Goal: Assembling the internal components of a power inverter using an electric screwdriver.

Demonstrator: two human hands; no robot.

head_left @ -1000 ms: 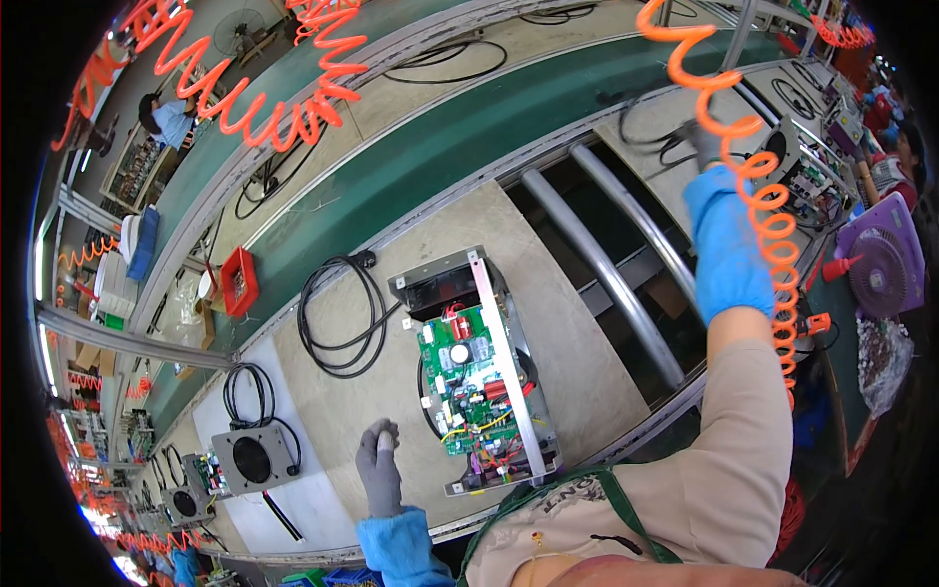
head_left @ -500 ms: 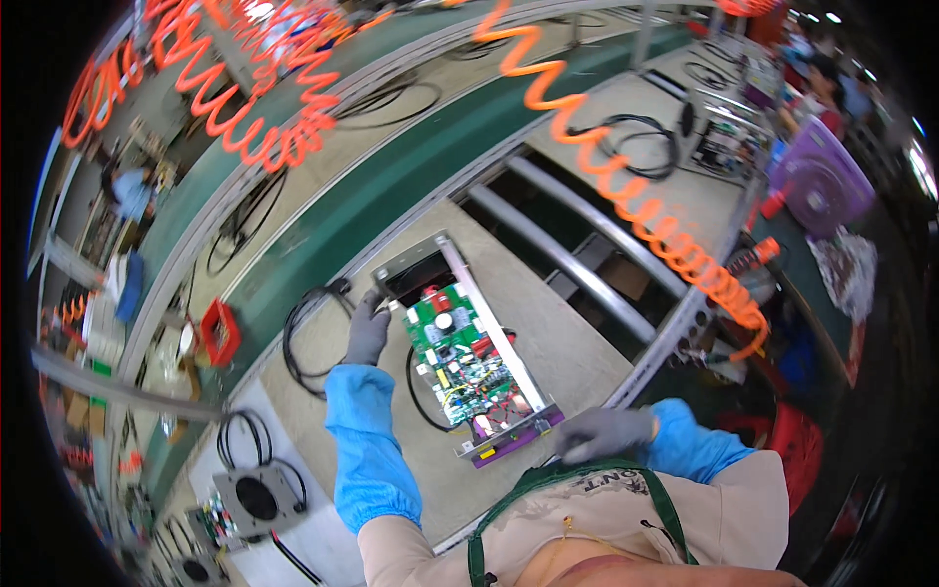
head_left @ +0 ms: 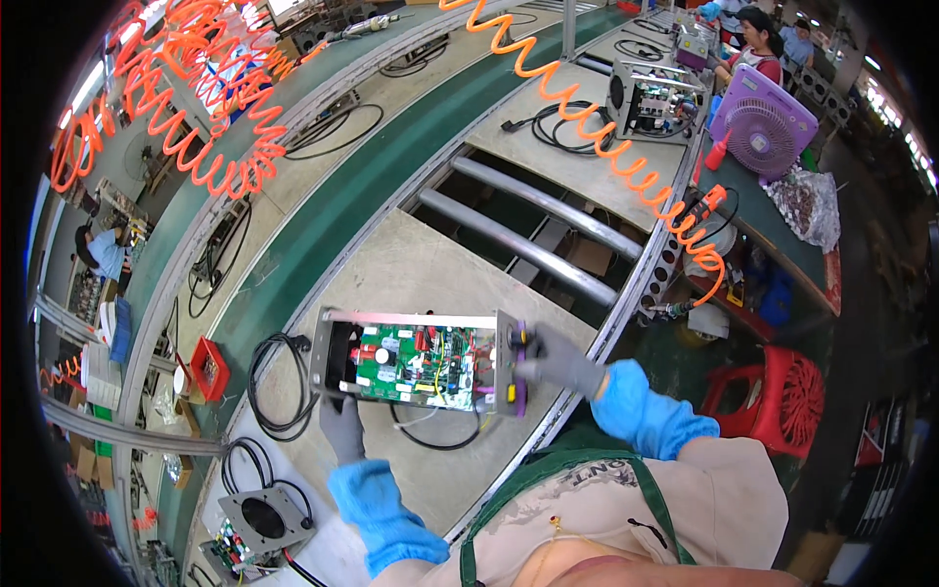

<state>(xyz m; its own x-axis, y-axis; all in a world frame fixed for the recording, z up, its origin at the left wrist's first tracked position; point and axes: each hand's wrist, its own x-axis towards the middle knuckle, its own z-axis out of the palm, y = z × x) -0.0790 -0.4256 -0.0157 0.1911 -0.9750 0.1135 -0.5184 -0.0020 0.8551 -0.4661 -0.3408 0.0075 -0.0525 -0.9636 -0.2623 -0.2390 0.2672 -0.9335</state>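
An open metal chassis [head_left: 337, 315] with a green circuit board [head_left: 401, 367] inside lies on a pale board, its long side running left to right. My left hand [head_left: 342, 428], in a grey glove, grips its lower left corner, with the fingertips partly hidden by the metal edge. At the other end, my gloved right hand [head_left: 564, 364] has its fingers closed on the end panel, which has purple edging [head_left: 520, 391] and a black knob. A black cable [head_left: 460, 442] curves out from under the chassis.
Beside the chassis lies a coiled black cable [head_left: 256, 391]. A second unit with a fan [head_left: 262, 517] stands at lower left. Metal rollers [head_left: 518, 245] span a gap beyond the board. An orange coiled hose [head_left: 626, 176] hangs across. A co-worker [head_left: 758, 44] sits at far right, near a purple fan [head_left: 765, 137].
The chassis has turned to lie crosswise, its purple end now to the right. My left hand moved to its lower left corner. My right hand moved up onto the end panel.
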